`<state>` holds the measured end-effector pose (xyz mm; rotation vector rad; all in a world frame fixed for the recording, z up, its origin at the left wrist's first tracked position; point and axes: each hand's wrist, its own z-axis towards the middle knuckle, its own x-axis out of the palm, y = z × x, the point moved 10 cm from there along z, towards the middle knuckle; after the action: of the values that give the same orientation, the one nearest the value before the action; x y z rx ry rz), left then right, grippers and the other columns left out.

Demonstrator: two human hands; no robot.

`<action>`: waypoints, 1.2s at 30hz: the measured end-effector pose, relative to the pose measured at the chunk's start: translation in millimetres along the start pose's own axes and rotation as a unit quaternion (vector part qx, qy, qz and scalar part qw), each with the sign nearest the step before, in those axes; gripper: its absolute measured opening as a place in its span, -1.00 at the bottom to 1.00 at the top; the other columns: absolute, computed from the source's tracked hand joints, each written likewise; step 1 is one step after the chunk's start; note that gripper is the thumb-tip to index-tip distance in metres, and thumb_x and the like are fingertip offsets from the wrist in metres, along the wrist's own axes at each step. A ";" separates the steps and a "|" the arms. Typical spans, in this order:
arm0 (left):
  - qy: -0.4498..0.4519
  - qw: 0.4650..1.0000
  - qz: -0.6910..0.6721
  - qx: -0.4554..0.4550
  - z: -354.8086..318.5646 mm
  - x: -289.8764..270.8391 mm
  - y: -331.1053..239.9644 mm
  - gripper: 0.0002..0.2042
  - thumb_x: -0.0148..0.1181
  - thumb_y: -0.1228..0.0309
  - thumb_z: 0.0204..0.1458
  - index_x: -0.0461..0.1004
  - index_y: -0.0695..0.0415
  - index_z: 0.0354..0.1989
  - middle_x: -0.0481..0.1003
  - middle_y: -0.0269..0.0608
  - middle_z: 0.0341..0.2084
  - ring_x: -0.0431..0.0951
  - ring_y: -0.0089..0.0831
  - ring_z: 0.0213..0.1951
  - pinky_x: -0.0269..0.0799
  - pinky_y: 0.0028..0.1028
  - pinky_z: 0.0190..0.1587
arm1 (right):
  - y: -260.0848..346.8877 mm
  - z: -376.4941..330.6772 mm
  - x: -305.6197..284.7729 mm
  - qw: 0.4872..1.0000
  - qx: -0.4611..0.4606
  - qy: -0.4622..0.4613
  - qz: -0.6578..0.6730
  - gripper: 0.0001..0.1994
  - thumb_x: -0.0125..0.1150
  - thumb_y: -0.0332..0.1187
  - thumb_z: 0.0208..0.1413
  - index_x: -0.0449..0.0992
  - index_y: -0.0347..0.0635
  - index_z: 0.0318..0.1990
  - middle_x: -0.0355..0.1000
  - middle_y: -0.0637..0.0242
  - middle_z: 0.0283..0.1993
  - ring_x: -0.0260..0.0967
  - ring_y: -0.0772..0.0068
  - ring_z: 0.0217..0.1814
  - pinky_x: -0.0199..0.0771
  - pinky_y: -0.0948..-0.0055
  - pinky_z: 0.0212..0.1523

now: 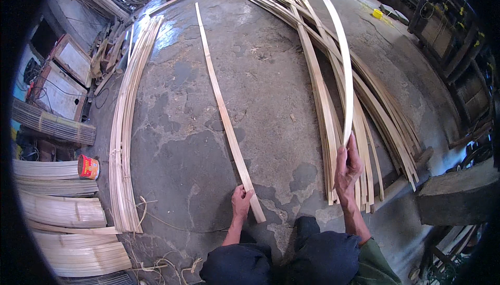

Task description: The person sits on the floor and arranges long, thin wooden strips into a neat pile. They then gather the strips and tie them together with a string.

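Note:
A long, pale bamboo strip (227, 116) lies lengthwise down the middle of the concrete floor. My left hand (240, 200) is closed on its left edge close to the near end, fingers curled. In my right hand (349, 173) I grip the near end of another bamboo strip (341, 40). That strip rises and bows away from me, and its far end runs out at the top of the view. Beneath it, a loose pile of bamboo strips (311, 84) fans out on the floor, some crossing each other. My knees show at the lower edge.
On the left lies a long bundle of strips (126, 129). Beside it are stacked bundles of slats (62, 209) with a red tub (88, 167) on top. Thin fibre scraps (165, 265) lie near my left knee. A concrete block (458, 196) stands at the right.

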<state>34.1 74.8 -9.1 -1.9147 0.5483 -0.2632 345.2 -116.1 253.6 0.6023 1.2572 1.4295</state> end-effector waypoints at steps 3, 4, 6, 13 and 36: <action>-0.005 1.000 0.005 0.015 3.0 -8.7 12.2 -0.65 0.22 0.49 0.08 0.37 0.30 0.04 0.53 -0.25 -0.27 0.50 -0.58 -0.28 0.44 -0.53 -0.20 | -10.5 12.5 2.5 0.999 -0.032 0.004 -0.041 -0.54 0.09 -0.42 0.27 0.28 -0.37 0.29 0.47 0.02 0.13 0.43 0.43 0.08 0.44 0.46 0.05; -0.010 1.000 0.007 0.026 2.8 -11.2 15.0 -0.65 0.22 0.50 0.08 0.38 0.30 0.04 0.53 -0.26 -0.28 0.50 -0.59 -0.28 0.44 -0.53 -0.21 | -16.8 15.6 8.2 0.998 -0.022 0.016 -0.051 -0.54 0.11 -0.41 0.27 0.29 -0.36 0.29 0.48 0.03 0.12 0.44 0.44 0.06 0.44 0.47 0.03; -0.010 0.999 0.007 0.032 3.0 -5.6 12.8 -0.67 0.21 0.51 0.09 0.38 0.30 0.03 0.52 -0.27 -0.30 0.50 -0.59 -0.29 0.44 -0.53 -0.22 | -47.3 20.3 15.1 0.997 0.009 0.038 -0.073 -0.54 0.16 -0.41 0.24 0.32 -0.29 0.28 0.53 0.06 0.06 0.47 0.51 -0.01 0.46 0.51 -0.03; -0.010 0.999 0.018 0.031 3.3 -5.1 16.2 -0.66 0.21 0.50 0.11 0.37 0.29 0.05 0.52 -0.26 -0.29 0.49 -0.56 -0.29 0.44 -0.50 -0.20 | -116.0 24.6 26.5 0.987 0.066 0.057 -0.133 -0.54 0.16 -0.36 0.24 0.33 -0.26 0.28 0.57 0.10 -0.13 0.45 0.58 -0.14 0.44 0.55 -0.13; -0.015 0.998 0.040 0.041 2.5 -9.0 14.9 -0.67 0.17 0.53 0.13 0.35 0.30 0.07 0.52 -0.24 -0.26 0.52 -0.54 -0.24 0.45 -0.51 -0.16 | -164.8 -13.8 10.7 0.968 0.195 0.089 -0.132 -0.60 0.09 -0.30 0.29 0.35 -0.20 0.23 0.43 -0.09 0.11 0.38 0.59 0.03 0.39 0.50 0.03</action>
<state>23.6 76.5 -23.2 -1.8106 0.5835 -0.2021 393.2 -135.5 96.1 0.5490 1.7139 1.0378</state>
